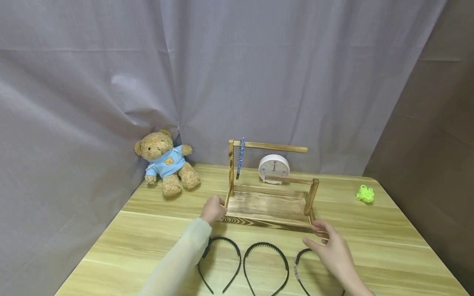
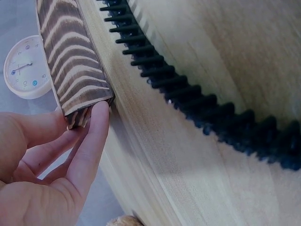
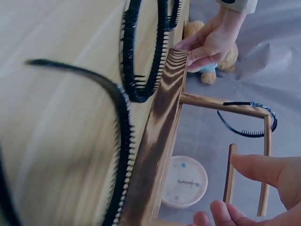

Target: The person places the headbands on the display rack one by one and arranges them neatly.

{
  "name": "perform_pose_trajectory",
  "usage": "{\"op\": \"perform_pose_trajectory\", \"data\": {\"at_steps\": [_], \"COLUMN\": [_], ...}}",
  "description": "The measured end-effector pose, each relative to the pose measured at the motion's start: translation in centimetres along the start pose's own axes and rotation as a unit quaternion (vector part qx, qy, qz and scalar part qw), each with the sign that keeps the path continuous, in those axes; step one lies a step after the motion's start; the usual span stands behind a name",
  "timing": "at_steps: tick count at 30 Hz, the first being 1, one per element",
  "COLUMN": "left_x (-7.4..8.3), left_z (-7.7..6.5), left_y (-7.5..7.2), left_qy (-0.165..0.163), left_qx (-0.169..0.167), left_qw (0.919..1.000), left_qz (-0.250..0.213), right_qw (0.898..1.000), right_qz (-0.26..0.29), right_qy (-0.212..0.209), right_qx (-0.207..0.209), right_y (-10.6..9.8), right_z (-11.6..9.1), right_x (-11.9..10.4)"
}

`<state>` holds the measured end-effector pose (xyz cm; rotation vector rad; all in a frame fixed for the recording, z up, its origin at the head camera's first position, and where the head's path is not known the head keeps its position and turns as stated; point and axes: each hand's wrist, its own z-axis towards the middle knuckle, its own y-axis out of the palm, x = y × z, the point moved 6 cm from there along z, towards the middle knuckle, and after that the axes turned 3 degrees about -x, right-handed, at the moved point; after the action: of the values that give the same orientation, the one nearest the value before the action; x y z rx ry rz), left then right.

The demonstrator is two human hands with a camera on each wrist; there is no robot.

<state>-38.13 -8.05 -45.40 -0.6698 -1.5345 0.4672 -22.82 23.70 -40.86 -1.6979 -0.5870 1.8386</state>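
Note:
A wooden rack [image 1: 272,205] with a low tray base and two horizontal bars stands mid-table. Near the left end of its upper bar hangs a glittery blue headband [image 1: 240,158]. My left hand [image 1: 214,209] pinches the rack's left front corner between thumb and fingers, as the left wrist view shows up close. At the right front corner is my right hand [image 1: 336,248], its fingertips right at the wood and its thumb spread apart. Three black toothed headbands lie in front: a left one [image 1: 240,260], a middle one [image 1: 286,263] and a right one [image 1: 296,269], partly hidden by the right hand.
A round white clock [image 1: 274,167] stands behind the rack. Against the curtain [image 1: 237,82] at the back left sits a teddy bear [image 1: 163,162] in a blue shirt. On the right side of the table [image 1: 392,234] lies a neon green tangled bundle [image 1: 365,194].

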Motion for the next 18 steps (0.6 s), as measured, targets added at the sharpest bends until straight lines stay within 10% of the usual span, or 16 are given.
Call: {"op": "perform_pose_trajectory", "data": {"at_steps": [18], "left_x": [-1.4], "left_z": [-1.1], "left_y": [1.8], "left_qy": [0.0], "left_qx": [-0.018], "left_qw": [0.9998], "left_qz": [-0.001], "right_qw": [0.977], "right_qz": [-0.059], "right_qy": [0.14], "right_qx": [-0.149], "right_y": [-0.7], "right_z": [-2.6], "right_x": [10.4]}}
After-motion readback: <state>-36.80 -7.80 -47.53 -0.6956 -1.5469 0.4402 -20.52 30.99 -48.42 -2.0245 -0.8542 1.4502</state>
